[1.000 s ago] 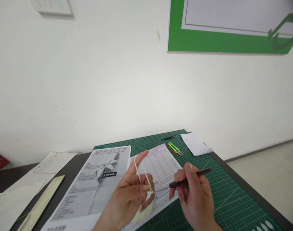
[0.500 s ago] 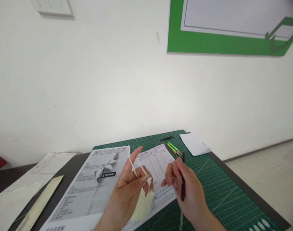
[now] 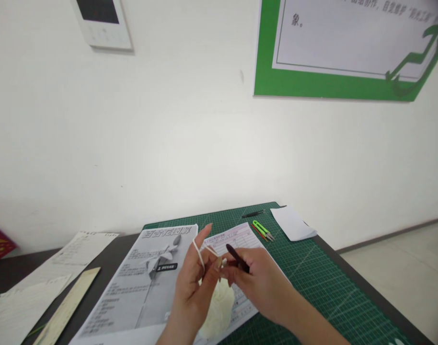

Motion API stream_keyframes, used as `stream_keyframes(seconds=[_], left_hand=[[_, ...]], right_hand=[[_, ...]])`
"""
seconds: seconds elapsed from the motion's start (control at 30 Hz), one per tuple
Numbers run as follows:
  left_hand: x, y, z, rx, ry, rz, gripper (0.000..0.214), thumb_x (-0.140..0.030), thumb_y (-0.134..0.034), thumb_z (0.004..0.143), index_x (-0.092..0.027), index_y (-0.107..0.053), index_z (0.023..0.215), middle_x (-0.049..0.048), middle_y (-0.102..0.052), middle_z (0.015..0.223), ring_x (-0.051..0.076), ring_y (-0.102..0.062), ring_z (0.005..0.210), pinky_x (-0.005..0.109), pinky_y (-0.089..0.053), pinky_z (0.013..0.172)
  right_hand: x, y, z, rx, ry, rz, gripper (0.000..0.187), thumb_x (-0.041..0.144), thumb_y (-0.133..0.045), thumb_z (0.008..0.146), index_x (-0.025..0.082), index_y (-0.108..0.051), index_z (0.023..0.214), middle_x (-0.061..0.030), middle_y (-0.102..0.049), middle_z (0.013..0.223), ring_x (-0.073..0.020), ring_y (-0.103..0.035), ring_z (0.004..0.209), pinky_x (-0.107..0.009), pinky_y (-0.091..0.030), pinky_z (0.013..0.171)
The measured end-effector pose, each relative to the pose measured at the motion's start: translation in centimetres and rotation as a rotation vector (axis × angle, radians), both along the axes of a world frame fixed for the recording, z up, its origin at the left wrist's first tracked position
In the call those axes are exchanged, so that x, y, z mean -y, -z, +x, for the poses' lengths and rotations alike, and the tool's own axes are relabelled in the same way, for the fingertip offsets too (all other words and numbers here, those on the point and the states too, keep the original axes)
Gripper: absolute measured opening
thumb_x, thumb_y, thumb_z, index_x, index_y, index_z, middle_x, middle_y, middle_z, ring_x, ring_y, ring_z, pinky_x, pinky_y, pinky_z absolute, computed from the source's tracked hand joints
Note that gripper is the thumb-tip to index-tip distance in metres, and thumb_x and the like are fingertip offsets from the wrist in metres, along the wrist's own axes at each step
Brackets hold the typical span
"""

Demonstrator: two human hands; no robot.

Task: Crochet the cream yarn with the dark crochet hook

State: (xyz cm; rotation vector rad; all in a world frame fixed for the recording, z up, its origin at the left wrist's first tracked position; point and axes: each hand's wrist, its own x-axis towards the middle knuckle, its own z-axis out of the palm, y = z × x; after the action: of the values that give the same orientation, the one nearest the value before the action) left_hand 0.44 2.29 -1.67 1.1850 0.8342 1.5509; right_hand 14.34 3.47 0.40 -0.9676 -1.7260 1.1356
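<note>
My left hand is raised over the printed sheets with its forefinger stretched up and a strand of white yarn looped over that finger. Its thumb and other fingers pinch a small cream crocheted piece that hangs below. My right hand is closed on a dark crochet hook, whose handle sticks up to the left. The fingertips of both hands meet at the yarn above a pink form.
A green cutting mat covers the dark table. On it lie a grey printed instruction sheet, green thread snips, a dark pen and a white paper. Papers and a ruler lie left.
My right hand has swung the hook round and moved left until it meets my left hand at the yarn. The view has tilted up a little.
</note>
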Motion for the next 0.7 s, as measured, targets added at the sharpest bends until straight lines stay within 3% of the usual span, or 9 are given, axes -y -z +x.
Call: stream_keyframes(seconds=[0.13,0.2,0.4,0.7], left_hand=[[-0.6,-0.6,-1.2,0.07,-0.07,-0.081,0.052,-0.036,-0.059,0.081,-0.026,-0.046,0.13,-0.007,-0.04,0.052,0.008,-0.034,0.048,0.021,-0.026,0.047],[-0.7,-1.0,-1.4,0.053,-0.122,-0.089,0.047,-0.039,-0.055,0.083,-0.024,-0.049,0.128,-0.0073,-0.038,0.05,0.008,-0.031,0.047,0.022,-0.024,0.047],[-0.6,-1.9,-1.3,0.087,-0.205,-0.086,0.038,-0.038,-0.052,0.085,-0.022,-0.056,0.12,-0.0075,-0.034,0.046,0.009,-0.026,0.045,0.023,-0.021,0.046],[-1.1,-1.7,-1.9,0.258,-0.177,-0.14,0.033,-0.039,-0.051,0.086,-0.02,-0.059,0.112,-0.0078,-0.034,0.043,0.008,-0.022,0.042,0.022,-0.019,0.042]], right_hand=[[-1.1,-0.4,0.0,-0.08,-0.063,-0.073,0.015,0.026,-0.066,0.075,0.015,-0.067,0.064,0.0043,-0.051,0.056,-0.0108,-0.044,0.057,-0.023,-0.033,0.055],[-1.3,0.0,0.0,-0.154,-0.124,-0.121,0.022,0.03,-0.065,0.076,0.014,-0.067,0.061,0.0045,-0.048,0.052,-0.0095,-0.042,0.054,-0.022,-0.032,0.052],[-0.8,1.5,0.1,-0.371,-0.18,-0.356,0.025,0.036,-0.064,0.079,0.012,-0.071,0.075,0.007,-0.045,0.045,-0.0025,-0.022,0.035,-0.02,-0.012,0.036],[-0.5,2.0,0.1,-0.53,-0.198,-0.424,0.022,0.029,-0.067,0.075,0.011,-0.07,0.063,0.0068,-0.045,0.041,-0.0004,-0.024,0.033,-0.019,-0.011,0.034]])
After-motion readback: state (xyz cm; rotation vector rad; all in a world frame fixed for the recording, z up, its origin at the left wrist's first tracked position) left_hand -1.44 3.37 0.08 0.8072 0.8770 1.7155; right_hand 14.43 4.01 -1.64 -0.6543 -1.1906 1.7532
